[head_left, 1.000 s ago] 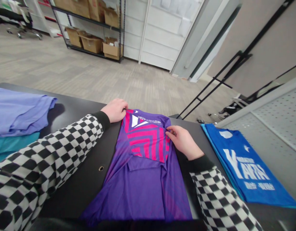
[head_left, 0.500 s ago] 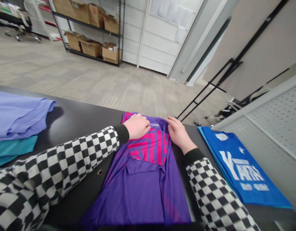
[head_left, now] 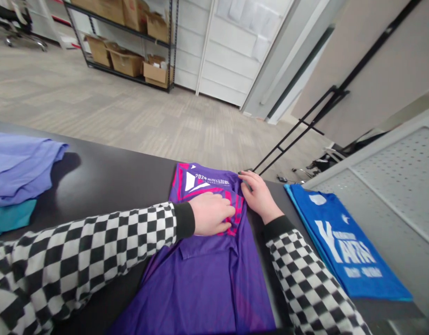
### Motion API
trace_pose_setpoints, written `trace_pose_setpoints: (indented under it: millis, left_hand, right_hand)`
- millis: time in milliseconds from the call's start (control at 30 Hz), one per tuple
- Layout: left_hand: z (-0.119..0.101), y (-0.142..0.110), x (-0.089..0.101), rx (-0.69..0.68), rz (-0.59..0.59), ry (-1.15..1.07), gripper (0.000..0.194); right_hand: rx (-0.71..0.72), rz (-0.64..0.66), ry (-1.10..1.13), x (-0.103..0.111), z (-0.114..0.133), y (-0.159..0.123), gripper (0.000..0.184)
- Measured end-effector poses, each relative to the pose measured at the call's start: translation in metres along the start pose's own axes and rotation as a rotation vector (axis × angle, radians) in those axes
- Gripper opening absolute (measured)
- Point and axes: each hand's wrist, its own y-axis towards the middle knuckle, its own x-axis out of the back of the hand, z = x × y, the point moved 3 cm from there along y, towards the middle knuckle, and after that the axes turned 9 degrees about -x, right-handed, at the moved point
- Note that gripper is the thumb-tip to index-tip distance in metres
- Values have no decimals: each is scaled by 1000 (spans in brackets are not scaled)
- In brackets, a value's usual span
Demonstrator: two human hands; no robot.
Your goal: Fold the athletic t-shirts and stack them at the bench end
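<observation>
A purple shirt (head_left: 207, 288) with pink stripes and white lettering lies on the black table, its far part folded over with the striped piece on top. My left hand (head_left: 211, 214) rests palm down across the striped piece, fingers loosely bent and laid on the fabric, hiding part of the stripes. At the shirt's far right corner, my right hand (head_left: 258, 195) has its fingers and thumb closed on the edge of the cloth. Both forearms wear black-and-white checkered sleeves with black cuffs.
On the right lies a folded blue shirt (head_left: 343, 246) with white print, beside a perforated grey panel (head_left: 396, 177). Lavender cloth (head_left: 19, 167) over teal cloth (head_left: 14, 217) sits at the left of the black table (head_left: 106, 179). Beyond the floor, a shelf holds cardboard boxes (head_left: 127, 62).
My left hand has left the far left corner, passed over the lettering and come down onto the stripes. My right hand has shifted along the right edge to the far corner.
</observation>
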Motion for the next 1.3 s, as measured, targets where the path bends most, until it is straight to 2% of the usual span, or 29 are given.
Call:
trace_pose_setpoints:
  millis: [67, 200, 300, 433, 567, 667, 800, 1033, 1167, 1300]
  left_hand:
    - [4, -2, 1, 21, -30, -74, 11]
    - [10, -5, 9, 29, -63, -171, 20]
    - [9, -5, 9, 21, -56, -95, 33]
    - [19, -9, 1, 132, -88, 64, 43]
    - [37, -17, -10, 241, 23, 96, 69]
    - [44, -18, -9, 247, 77, 71, 76]
    - [50, -13, -6, 242, 40, 66, 72]
    - [51, -12, -16, 238, 100, 106, 75]
    - [45, -16, -7, 230, 87, 192, 71]
    - [39, -17, 0, 239, 29, 214, 72]
  right_hand:
    - [-2, -11, 10, 0, -1, -1, 35]
    - [-3, -5, 18, 1, -4, -4, 34]
    - [-20, 11, 11, 2, -2, -5, 34]
    - [-55, 31, -18, 1, 2, -6, 36]
    - [-169, 89, -75, -5, -5, -7, 47]
    - [-277, 84, -94, -8, -11, -5, 49]
    - [-349, 50, -88, -9, -14, 5, 41]
    - [-325, 24, -84, -14, -25, 20, 24]
    - [-344, 25, -179, -14, -30, 20, 26]
    - [-370, 59, -206, -12, -24, 17, 33]
